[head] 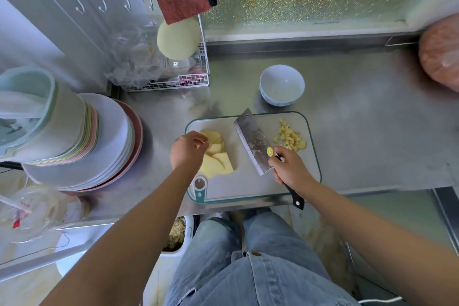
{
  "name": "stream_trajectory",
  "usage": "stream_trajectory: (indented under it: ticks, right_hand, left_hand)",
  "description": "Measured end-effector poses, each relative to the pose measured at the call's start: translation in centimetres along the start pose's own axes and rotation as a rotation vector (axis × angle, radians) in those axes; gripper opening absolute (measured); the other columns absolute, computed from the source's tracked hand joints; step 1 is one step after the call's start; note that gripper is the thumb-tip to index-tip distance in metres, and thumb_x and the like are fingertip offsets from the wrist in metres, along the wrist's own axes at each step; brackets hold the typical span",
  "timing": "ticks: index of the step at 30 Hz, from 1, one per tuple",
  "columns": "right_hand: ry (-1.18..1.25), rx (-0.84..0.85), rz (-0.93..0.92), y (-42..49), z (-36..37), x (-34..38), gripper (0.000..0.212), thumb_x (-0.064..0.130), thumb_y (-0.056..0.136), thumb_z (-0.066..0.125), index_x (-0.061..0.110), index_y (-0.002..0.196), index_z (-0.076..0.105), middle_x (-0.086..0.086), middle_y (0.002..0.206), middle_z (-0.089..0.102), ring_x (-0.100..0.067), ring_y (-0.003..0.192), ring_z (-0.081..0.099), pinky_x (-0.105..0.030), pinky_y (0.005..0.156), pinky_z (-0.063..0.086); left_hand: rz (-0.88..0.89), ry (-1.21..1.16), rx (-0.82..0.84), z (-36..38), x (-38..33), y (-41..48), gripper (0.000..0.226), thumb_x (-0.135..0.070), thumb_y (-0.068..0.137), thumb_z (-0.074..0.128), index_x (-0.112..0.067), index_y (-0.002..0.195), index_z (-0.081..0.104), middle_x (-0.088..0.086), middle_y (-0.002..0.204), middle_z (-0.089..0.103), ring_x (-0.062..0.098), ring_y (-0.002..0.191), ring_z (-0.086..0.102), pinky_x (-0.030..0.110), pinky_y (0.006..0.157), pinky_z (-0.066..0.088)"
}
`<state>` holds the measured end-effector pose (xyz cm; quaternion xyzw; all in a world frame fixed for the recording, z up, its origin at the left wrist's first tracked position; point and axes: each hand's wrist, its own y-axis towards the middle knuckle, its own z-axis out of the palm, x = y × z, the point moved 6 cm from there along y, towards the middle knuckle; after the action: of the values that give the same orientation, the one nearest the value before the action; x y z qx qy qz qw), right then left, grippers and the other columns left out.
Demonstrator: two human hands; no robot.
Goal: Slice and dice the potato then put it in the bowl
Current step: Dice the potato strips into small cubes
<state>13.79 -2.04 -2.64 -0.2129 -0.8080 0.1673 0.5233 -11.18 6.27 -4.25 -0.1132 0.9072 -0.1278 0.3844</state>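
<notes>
Stack of round pastel plastic plates [82, 146]: at 9 o'clock of the board, well apart from the cutting, probably parked out of the knife's way.
Left hand [188, 149]: over the board's 9 o'clock side, fingers bent down onto the slices, likely gathering or steadying them for the next cut; whether pinching one, cannot tell.
Pale yellow potato slices [218, 159]: overlapping heap under and at 3 o'clock of the left hand; sliced, not yet diced.
White plastic cutting board with green rim [248, 186]: flat on the steel counter [372, 131], handle hole toward 7 o'clock.
Broad steel cleaver with black handle [250, 139]: mid-board, between slices and cubes, tip toward 11 o'clock; held aside, probably leaving room for arranging slices.
Right hand [290, 169]: wrapped round the cleaver's handle close to the blade, for control.
Small yellow diced potato cubes [290, 138]: pile at the board's 2 o'clock corner, lying clear of the cutting area.
White ceramic bowl [282, 84]: on the counter at 12 o'clock, just beyond the board's far edge; nothing visible inside, near for easy transfer.
</notes>
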Motion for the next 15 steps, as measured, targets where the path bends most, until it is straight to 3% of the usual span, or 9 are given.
stream_trajectory:
  ticks: [3,5,7,10,13,15]
  right_hand:
    - [-0.003,0.003,-0.014,-0.1,-0.1,0.1,0.022,0.006,0.089,0.046,0.011,0.069,0.037,-0.006,0.057,0.036,-0.018,0.037,0.034,-0.024,0.039,0.028]
    - [-0.008,0.002,-0.026,-0.1,-0.1,0.1,0.022,0.008,0.090,0.046,0.010,0.070,0.038,-0.003,0.053,0.035,-0.017,0.036,0.034,-0.023,0.039,0.028]
    - [-0.012,0.003,-0.032,-0.1,-0.1,0.1,0.022,0.010,0.091,0.047,0.009,0.071,0.039,0.001,0.048,0.035,-0.017,0.035,0.034,-0.022,0.039,0.029]
    - [-0.016,0.007,-0.031,-0.1,-0.1,0.0,0.023,0.010,0.092,0.047,0.006,0.071,0.039,0.008,0.040,0.034,-0.015,0.035,0.033,-0.020,0.039,0.029]
    - [-0.010,0.013,-0.034,-0.1,-0.1,0.0,0.024,0.012,0.093,0.047,0.006,0.071,0.039,0.008,0.039,0.034,-0.015,0.035,0.033,-0.021,0.040,0.030]
    - [-0.025,0.016,-0.034,0.1,-0.2,0.0,0.025,0.012,0.093,0.047,0.010,0.069,0.039,0.009,0.038,0.033,-0.015,0.035,0.032,-0.022,0.040,0.030]
  left_hand:
    - [0.022,0.229,0.017,0.4,0.1,0.6,0.024,-0.019,0.087,0.066,-0.024,0.110,0.068,-0.003,0.104,0.067,0.019,0.108,0.055,0.031,0.078,0.048]
    - [0.142,0.355,-0.033,0.2,-0.1,0.2,0.034,-0.019,0.087,0.067,-0.020,0.120,0.064,0.005,0.116,0.060,0.025,0.113,0.048,0.036,0.078,0.047]
    - [0.378,0.376,-0.058,0.0,-0.7,-0.6,0.030,-0.017,0.080,0.072,-0.017,0.110,0.068,0.009,0.112,0.057,0.030,0.107,0.051,0.037,0.073,0.049]
    - [0.622,0.538,0.071,0.9,-0.4,-2.3,0.035,-0.021,0.064,0.085,-0.020,0.096,0.070,0.007,0.102,0.059,0.031,0.096,0.057,0.038,0.074,0.051]
    - [0.641,0.666,0.096,1.4,0.0,-2.9,0.046,-0.022,0.051,0.093,-0.021,0.091,0.071,0.006,0.096,0.061,0.031,0.087,0.060,0.038,0.070,0.053]
    - [0.595,0.658,0.064,1.3,-0.3,-2.8,0.041,-0.020,0.053,0.092,-0.019,0.087,0.070,0.006,0.095,0.062,0.032,0.088,0.059,0.039,0.071,0.052]
